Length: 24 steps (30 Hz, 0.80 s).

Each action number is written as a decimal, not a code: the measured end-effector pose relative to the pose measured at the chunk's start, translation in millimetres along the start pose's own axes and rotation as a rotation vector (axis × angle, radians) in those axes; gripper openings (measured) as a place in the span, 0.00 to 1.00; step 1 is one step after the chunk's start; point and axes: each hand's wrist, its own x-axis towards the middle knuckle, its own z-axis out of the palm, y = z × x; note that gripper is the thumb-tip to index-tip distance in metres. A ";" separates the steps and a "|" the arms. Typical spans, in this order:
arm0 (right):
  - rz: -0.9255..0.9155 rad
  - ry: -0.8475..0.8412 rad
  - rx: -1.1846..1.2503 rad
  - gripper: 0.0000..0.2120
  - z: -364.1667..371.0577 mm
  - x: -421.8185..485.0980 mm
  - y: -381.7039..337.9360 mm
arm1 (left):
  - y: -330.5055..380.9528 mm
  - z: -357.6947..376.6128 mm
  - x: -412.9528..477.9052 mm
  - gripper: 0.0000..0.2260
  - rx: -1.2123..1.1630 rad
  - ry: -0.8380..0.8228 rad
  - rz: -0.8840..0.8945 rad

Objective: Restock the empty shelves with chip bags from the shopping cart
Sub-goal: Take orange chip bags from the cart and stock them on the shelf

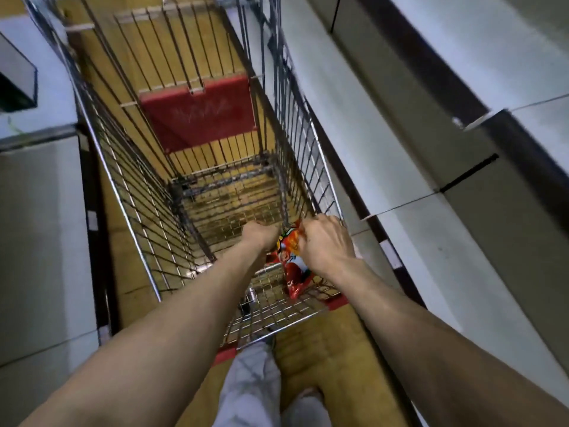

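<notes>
Bare white shelves (409,167) flank the narrow aisle. The wire shopping cart (129,192) stands between them, close to the right-hand run, probably so that a bag can go straight across. The one red chip bag (292,272) in view lies low in the cart's near right corner against the mesh, which is why both arms reach down into it. The right hand (326,241) grasps the bag's top edge, while the left hand (261,234) curls against the other corner with its fingers hidden, so I cannot tell whether it grips.
</notes>
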 end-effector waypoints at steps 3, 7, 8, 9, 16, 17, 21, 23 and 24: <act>0.070 -0.116 -0.012 0.13 29.1 25.2 1.9 | -15.4 9.4 30.7 0.04 -0.061 -0.033 -0.099; 0.141 -0.181 -0.015 0.17 58.9 55.1 11.8 | -38.5 25.8 70.3 0.04 -0.042 -0.107 -0.237; 0.148 -0.191 -0.014 0.19 65.6 61.6 15.0 | -43.7 29.8 76.8 0.05 -0.041 -0.130 -0.273; 0.153 -0.208 -0.019 0.19 71.4 67.3 17.3 | -48.5 33.3 82.1 0.06 -0.053 -0.152 -0.314; 0.169 -0.282 -0.129 0.18 95.8 95.4 21.6 | -73.8 47.4 111.2 0.32 -0.346 -0.428 -0.623; 0.170 -0.275 -0.096 0.17 95.1 98.2 21.5 | -75.0 45.5 113.8 0.33 -0.403 -0.455 -0.638; 0.258 -0.236 0.235 0.20 87.9 108.8 20.6 | -74.4 25.4 116.0 0.33 -0.438 -0.447 -0.619; 0.318 -0.219 0.493 0.20 78.1 113.2 17.2 | -61.2 9.5 116.2 0.30 -0.442 -0.399 -0.533; 0.364 -0.230 0.617 0.21 73.5 114.0 14.4 | -55.2 2.6 116.3 0.28 -0.450 -0.402 -0.474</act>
